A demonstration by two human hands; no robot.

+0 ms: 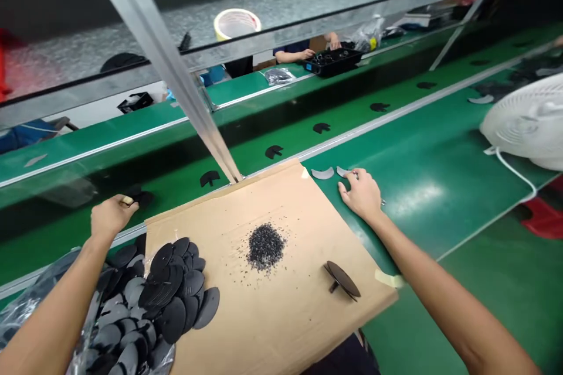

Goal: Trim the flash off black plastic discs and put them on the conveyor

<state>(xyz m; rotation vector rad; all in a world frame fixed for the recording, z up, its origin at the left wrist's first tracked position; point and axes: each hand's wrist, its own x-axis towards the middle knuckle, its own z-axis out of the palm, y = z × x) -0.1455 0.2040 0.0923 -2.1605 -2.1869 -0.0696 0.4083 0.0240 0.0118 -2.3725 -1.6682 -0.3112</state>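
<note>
My left hand [112,217] reaches over the belt, fingers pinched on a dark, blurred black disc part [141,197]. A pale cover shows on one fingertip. My right hand [364,193] is at the green bench, its fingertips at a grey curved strip [343,171]. A small metallic bit shows beside that palm; what the fingers hold is mostly hidden. Another grey curved strip [322,173] lies to the left. On the brown cardboard [246,328] between my arms are a heap of black scraps [265,246] and a black disc with a stem [342,280], tilted.
Many black discs [176,287] are piled at left beside clear plastic. Several cut black discs [274,152] lie spaced along the green belt [299,135]. A metal post [176,70] rises behind the cardboard. A white fan [528,120] stands right. Another person's hands [323,50] work at a black tray [336,62].
</note>
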